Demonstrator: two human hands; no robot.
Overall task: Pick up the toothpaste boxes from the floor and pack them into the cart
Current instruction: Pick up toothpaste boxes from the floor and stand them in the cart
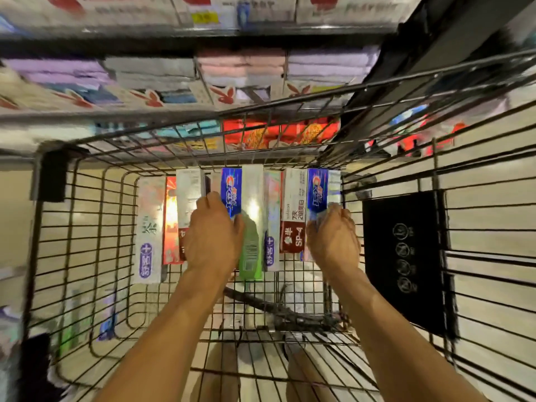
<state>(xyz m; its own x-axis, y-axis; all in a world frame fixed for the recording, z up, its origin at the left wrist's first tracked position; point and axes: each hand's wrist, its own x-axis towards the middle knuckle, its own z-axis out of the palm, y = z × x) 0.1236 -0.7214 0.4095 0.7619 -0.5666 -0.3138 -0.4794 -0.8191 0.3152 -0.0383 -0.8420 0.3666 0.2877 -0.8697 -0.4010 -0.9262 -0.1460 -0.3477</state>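
Several toothpaste boxes lie side by side in a row on the far bottom of the wire cart (87, 216). My left hand (213, 236) rests on the row, fingers curled over a white and dark red box (190, 195) next to a blue box (231, 188). My right hand (333, 236) grips the near end of another blue box (317, 190) at the row's right end. A white and red box (293, 210), a green and white box (251, 248) and a pale box with a purple label (148, 227) lie in the same row.
More toothpaste boxes (75, 317) lie on the floor left of the cart, seen through its wire side. A black panel (406, 256) hangs on the cart's right side. Store shelves (232, 71) with folded towels and packaged goods stand just beyond the cart.
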